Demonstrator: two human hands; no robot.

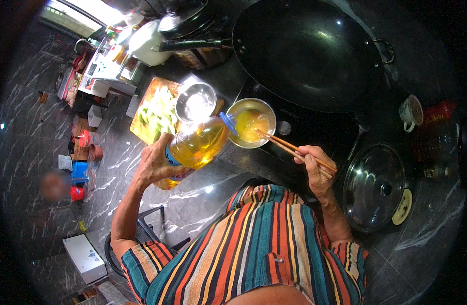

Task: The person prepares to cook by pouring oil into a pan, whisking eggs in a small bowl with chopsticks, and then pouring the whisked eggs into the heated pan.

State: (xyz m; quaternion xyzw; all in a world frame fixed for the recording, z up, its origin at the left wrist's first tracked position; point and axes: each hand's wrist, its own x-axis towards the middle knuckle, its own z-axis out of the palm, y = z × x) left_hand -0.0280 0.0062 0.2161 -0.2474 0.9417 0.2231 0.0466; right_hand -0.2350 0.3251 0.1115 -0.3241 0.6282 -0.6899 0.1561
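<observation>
My left hand (pixel 155 162) grips a large clear plastic bottle of yellow cooking oil (pixel 197 143). The bottle is tilted, its blue neck (pixel 229 122) at the left rim of a metal bowl (pixel 272 120). Inside the bowl is a yellow liquid that looks like beaten egg (pixel 250 124). A pair of wooden chopsticks (pixel 285 143) is held in my right hand (pixel 318 167), their tips in the liquid. Left of this bowl, a second metal bowl (pixel 183 105) stands by a wooden cutting board (pixel 138 124) with cut green vegetable pieces (pixel 161 110); glare hides its contents.
A big black wok (pixel 313 49) sits on the cooktop beyond the bowl, its long handle (pixel 191 45) pointing left. At right are a glass lid (pixel 370 190), a white enamel mug (pixel 410 112) and a yellowish oval dish (pixel 403 207). A black chair (pixel 153 219) stands behind my left arm.
</observation>
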